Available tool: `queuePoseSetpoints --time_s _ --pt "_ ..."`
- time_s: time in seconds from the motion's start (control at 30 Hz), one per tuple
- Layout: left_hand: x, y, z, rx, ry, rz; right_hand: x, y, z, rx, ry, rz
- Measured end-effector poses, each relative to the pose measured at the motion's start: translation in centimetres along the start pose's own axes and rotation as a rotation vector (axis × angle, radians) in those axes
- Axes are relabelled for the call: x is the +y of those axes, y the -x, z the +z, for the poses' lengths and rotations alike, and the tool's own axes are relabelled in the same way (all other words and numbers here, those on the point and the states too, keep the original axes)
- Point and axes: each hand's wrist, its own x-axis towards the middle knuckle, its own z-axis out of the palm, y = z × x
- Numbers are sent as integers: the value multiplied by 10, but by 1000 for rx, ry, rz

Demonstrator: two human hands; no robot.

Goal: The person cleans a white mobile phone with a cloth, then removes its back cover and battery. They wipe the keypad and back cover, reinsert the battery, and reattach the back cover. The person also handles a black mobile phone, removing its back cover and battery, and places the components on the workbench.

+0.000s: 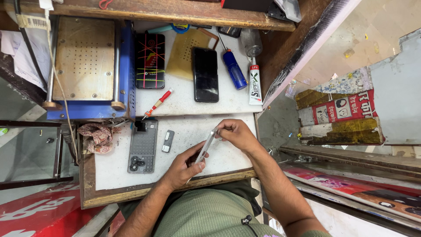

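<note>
Both hands hold a thin phone panel [207, 145] edge-on over the white work mat [188, 131]. My left hand [182, 166] grips its lower end and my right hand [237, 134] pinches its upper end. To their left on the mat lie an opened phone body [143, 145], back side up with its camera holes showing, and a small dark part [167, 141].
A blue machine with a perforated plate [87, 66] stands at the back left. Behind the mat lie two phones [150, 60] [205, 74], a red-handled tool [158, 103], a blue screwdriver [233, 69], a glue tube [255, 84] and a crumpled cloth [98, 137].
</note>
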Motion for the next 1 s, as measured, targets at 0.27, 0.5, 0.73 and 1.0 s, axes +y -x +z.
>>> queuePoseSetpoints --time_s 0.27,0.5,0.73,1.0 --pt "2 -1 -4 -1 78 -24 3 4 16 -14 -138 1" --pt "3 -1 -3 -3 40 -17 5 1 20 -7 -299 -7" --pt "3 -2 -5 4 67 -20 5 4 20 23 -168 -14" --pt "6 -2 -1 0 74 14 1 6 20 69 -50 6"
